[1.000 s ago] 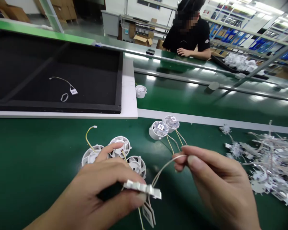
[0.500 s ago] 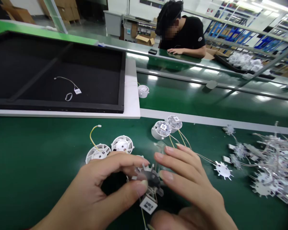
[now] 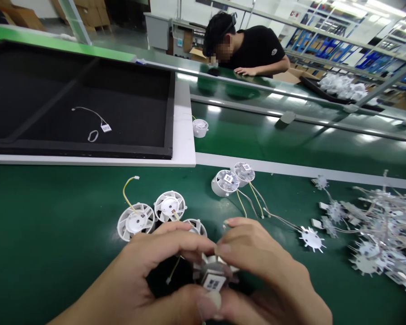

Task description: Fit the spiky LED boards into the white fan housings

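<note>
Low in the middle of the head view, my left hand [image 3: 145,280] and my right hand [image 3: 270,271] both grip a small translucent spoked disc [image 3: 198,268]. Pressed against its face is a white square tag [image 3: 214,281] with a printed code; the two thumbs are close by it. My fingers hide part of the disc. Just beyond my left hand are white round fan-like housings, one [image 3: 136,222] with a yellow wire, another [image 3: 170,206] beside it, and a third [image 3: 196,225] partly covered by my fingers. Two further housings [image 3: 225,182] with tagged discs on top stand farther back.
A tangled pile of wired spoked discs [image 3: 379,230] lies at right, with a loose white disc [image 3: 311,239] nearer. A black framed panel [image 3: 138,113] occupies the left. One housing [image 3: 200,128] stands past its corner. A person [image 3: 260,49] leans over the far bench.
My right hand's fingers have closed in from beside the disc to grip it. The tag, which hung below the disc, now lies against its face. The person opposite has leaned lower.
</note>
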A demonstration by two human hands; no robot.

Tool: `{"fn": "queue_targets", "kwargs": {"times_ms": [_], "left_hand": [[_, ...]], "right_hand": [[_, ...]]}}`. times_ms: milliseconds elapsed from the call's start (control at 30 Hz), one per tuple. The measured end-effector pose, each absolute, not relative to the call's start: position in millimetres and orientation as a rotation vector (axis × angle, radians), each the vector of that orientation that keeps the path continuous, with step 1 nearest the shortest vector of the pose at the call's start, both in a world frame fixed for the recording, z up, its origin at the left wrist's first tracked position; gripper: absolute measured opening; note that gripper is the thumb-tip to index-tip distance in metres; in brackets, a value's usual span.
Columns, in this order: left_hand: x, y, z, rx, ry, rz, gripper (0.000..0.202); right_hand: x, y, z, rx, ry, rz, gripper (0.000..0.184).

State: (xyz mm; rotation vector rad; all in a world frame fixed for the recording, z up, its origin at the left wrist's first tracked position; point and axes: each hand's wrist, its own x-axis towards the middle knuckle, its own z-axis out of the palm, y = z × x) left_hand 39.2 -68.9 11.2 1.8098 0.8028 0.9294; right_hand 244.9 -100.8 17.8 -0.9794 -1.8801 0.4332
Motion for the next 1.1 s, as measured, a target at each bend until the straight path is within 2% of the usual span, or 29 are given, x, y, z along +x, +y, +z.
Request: {"fn": "queue_targets", "kwargs": {"times_ms": [100,167,267,367,567,633,933,1100], "left_hand": [[40,-67,13,1.807,0.817,0.913,0.012],[38,-65,14,1.746,0.799,0.877,0.013],[34,-60,16,1.665,0.711,0.818,0.015],[31,-58,17,1.669,0.728,0.820,0.011],[32,-59,20,1.727,0.826,0.844,0.011],[32,-58,20,1.758,0.818,0.830,0.012],[34,-63,14,1.809,0.860,0.879,0.010],[25,-56,13,2.167,0.956,0.911,0.015]], "right_hand": [[244,-105,19,-0.970,-1.826,0.598,0.045],[248,-109,22,-0.994,-1.767,0.763,0.048],[256,-113,28,-1.068,-1.705,0.906,0.044],[258,-114,34,-1.195,-1.719,0.910,0.038],[252,-105,35,-1.127,-1.701,0.998,0.010],[251,-103,31,-1.105,-1.676,0.999,0.005],[248,-102,32,-1.194,-1.621,1.029,0.017],[262,-98,39,-1.388,-1.586,1.034,0.020]]}}
